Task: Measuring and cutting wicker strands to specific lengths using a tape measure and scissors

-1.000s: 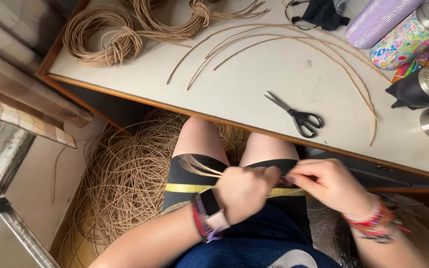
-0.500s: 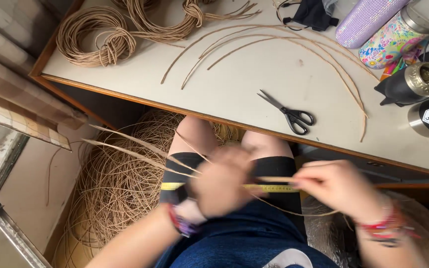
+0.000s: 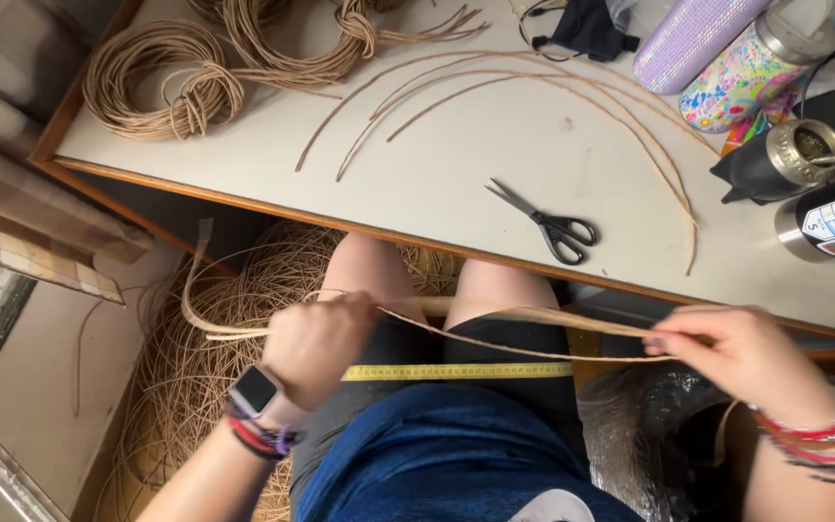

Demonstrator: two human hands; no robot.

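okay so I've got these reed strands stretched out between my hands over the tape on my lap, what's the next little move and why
Probably lower the strands onto the yellow tape and line up one end. The left hand and right hand hold them taut just above the tape, which lies flat across the thighs, so they are not yet against it. The scissors lie within reach on the table.

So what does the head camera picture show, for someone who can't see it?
A seated person's left hand and right hand stretch thin cane strips across their lap, above a yellow tape measure. Scissors lie on the table ahead.
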